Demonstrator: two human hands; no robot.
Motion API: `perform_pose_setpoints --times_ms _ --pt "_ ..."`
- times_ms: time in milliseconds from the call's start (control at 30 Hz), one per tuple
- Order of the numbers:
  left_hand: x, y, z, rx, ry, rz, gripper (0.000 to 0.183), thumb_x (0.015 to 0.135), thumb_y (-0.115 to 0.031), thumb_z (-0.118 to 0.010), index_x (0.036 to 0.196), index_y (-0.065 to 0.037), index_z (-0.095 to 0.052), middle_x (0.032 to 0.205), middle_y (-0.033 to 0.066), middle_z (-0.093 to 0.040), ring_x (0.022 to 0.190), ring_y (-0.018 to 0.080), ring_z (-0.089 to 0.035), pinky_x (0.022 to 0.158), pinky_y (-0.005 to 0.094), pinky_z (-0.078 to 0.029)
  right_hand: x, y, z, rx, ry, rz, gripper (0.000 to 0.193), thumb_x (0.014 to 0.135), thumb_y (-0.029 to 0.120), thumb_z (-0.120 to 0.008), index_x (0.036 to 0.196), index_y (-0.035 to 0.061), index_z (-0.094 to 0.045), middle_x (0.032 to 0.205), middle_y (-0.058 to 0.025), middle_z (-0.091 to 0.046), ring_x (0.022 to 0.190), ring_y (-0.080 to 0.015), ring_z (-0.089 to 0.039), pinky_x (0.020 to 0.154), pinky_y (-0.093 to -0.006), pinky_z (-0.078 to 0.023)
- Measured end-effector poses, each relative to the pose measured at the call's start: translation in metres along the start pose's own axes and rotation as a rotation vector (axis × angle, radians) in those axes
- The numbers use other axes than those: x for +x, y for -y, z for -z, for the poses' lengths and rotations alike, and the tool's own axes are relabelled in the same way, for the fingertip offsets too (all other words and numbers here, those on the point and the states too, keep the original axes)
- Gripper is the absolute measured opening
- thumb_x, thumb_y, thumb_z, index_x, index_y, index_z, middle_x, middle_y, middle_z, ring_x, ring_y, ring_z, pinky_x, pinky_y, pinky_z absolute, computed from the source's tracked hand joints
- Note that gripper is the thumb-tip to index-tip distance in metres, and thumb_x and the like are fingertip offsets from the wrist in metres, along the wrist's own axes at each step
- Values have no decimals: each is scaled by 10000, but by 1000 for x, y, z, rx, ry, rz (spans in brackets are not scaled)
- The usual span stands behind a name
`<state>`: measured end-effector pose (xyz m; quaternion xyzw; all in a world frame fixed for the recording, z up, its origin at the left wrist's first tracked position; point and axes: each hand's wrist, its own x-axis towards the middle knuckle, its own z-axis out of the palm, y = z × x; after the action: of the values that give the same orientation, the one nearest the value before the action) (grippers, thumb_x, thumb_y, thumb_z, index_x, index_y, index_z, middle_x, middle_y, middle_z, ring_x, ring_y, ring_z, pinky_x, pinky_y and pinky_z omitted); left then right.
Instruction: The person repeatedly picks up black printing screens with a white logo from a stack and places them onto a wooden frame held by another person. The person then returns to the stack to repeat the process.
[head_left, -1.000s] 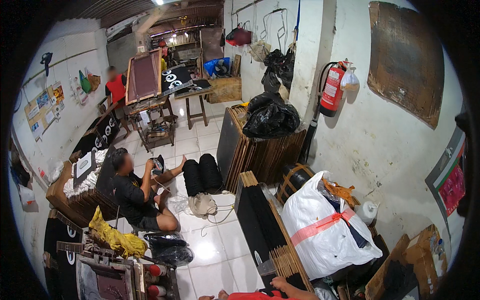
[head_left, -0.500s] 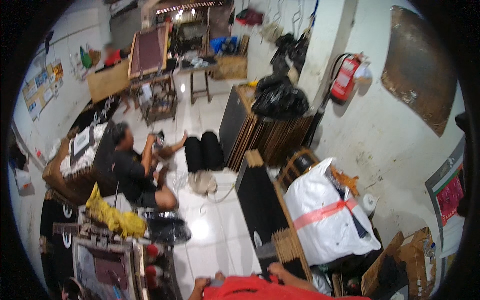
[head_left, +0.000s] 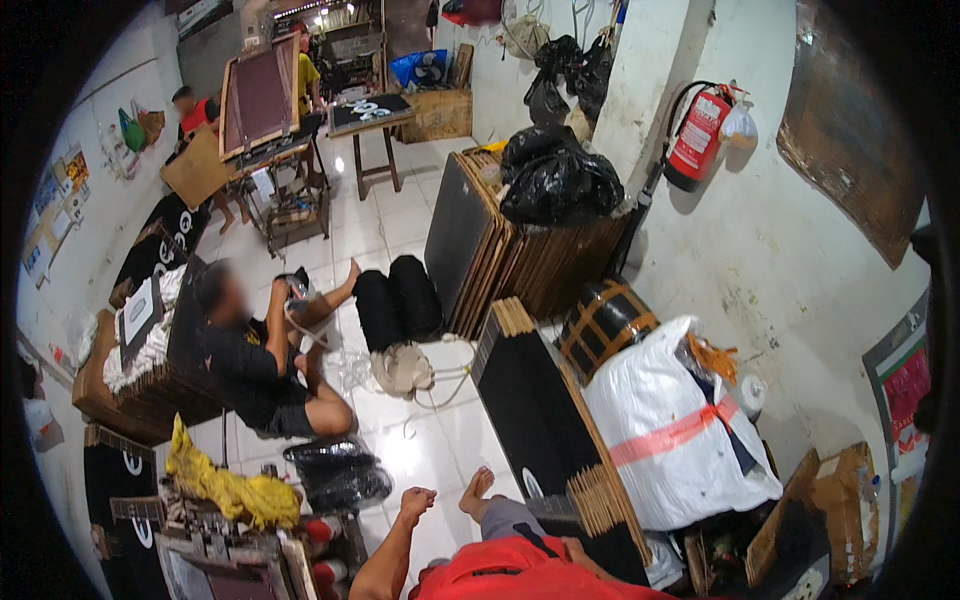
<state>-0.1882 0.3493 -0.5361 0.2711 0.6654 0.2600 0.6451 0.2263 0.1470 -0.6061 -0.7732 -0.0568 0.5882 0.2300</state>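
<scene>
One view only, from the head, looking steeply down into a cluttered workshop. My left hand (head_left: 417,499) hangs out over the white tiled floor (head_left: 440,440), its fingers (head_left: 425,493) loosely curled and narrow, holding nothing. My right hand is hidden behind my red shirt (head_left: 520,570), so I cannot tell how its fingers stand. My bare foot (head_left: 478,487) shows just beside the left hand, toes touching the floor. Nearest the hand lies a black bag (head_left: 340,470), just to its left, with a yellow cloth (head_left: 225,487) beyond it. To my right stands a stack of black frames (head_left: 545,430) on edge, and a white sack (head_left: 680,430) with a red band leans beside it. Another person (head_left: 255,365) sits on the floor well ahead, bent over some work. A red extinguisher (head_left: 697,135) hangs on the wall.
</scene>
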Motion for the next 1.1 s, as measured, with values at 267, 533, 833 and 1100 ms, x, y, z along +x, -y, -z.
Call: perform_pose_setpoints --times_ms 267,533,833,1100 --pt "139 -198 -51 90 49 -136 112 749 -89 -661 720 -2 -598 648 44 -590 597 124 -537 566 262 -450 46 191 -47 -341 39 608 265 813 241 -571 796 -14 -641 712 -91 -642 618 -181 -593 583 -330 -470" --pt "251 -467 -146 488 136 -654 226 746 -204 -724 813 -11 -627 715 64 -628 702 123 -573 668 282 -467 27 515 -71 23 -78 707 336 814 25 -602 1144 -29 -576 1017 -122 -659 951 -167 -610 832 -270 -470" --pt "325 -760 -321 671 91 -1528 684 696 -371 -724 1221 -12 -472 1245 193 -484 1150 366 -448 966 428 -371 9 618 -50 244 -205 766 375 839 32 -596 1186 -78 -507 1084 -159 -618 970 -206 -600 836 -298 -474" --pt "475 -859 -411 1185 109 -1451 1027 671 -774 -494 1421 -108 -275 1504 164 -118 1391 344 -57 1099 531 -45 -1 818 -39 356 -259 836 336 854 24 -593 1176 -47 -526 1094 -123 -604 981 -213 -587 879 -333 -471"
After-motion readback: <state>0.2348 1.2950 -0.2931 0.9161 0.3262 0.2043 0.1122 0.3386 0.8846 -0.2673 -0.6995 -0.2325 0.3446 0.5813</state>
